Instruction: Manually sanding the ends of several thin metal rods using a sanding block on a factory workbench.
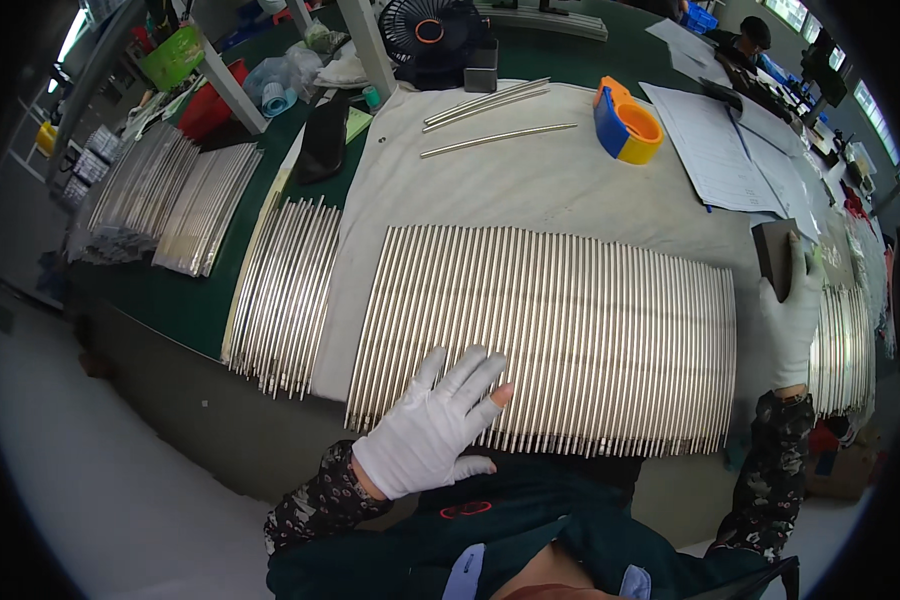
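Observation:
A wide row of thin, shiny metal rods lies side by side on a pale cloth. My left hand, in a white glove with one bare fingertip, rests with spread fingers on the near left part of the row. Beyond the row's right end, my right hand, also gloved, grips a dark rectangular block. Its fingers lie along the block's right side and the thumb is on the left. Another bundle of rods lies just right of that hand.
More rods lie at the left, beside plastic-wrapped bundles. Farther back are a few loose rods, a tape dispenser, papers, a black phone and a fan. Another person sits at the far right.

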`<state>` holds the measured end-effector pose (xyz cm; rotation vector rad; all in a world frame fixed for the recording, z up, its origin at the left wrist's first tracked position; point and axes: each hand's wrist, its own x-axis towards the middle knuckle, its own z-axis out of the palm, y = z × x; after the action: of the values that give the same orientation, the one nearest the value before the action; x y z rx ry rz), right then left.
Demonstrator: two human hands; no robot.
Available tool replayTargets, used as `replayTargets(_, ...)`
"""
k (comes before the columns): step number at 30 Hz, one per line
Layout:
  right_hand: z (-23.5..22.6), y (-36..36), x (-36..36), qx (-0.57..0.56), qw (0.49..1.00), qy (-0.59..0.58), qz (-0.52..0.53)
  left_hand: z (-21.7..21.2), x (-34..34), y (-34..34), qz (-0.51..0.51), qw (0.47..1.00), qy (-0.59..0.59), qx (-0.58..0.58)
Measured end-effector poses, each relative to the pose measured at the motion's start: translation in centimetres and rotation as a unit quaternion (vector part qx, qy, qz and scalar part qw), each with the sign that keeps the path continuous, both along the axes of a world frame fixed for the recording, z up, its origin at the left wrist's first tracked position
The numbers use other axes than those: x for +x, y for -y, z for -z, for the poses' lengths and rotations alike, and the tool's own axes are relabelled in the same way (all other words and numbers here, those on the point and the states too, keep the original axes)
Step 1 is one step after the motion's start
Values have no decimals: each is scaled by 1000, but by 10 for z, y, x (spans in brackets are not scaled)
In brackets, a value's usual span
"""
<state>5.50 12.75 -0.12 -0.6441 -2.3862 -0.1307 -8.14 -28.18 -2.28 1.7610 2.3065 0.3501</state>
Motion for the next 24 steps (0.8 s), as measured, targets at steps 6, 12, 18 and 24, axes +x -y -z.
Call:
replayTargets(6, -13, 137, -92, -86, 982, 80, -146, 3, -34, 32, -10, 1000, -1, 0)
replayTargets(12, 6, 215, -159, -66, 971, 114, -200, 3, -40, 25, 30, 999, -7, -11)
replayTargets(18, 0, 205, -159, -41, 974, 193, -116, 5, -38, 29, 14, 1000, 17, 6)
replayTargets(24, 10, 236, -181, -56, 965, 140, -216, 6, -40, 27, 31, 999, 12, 15)
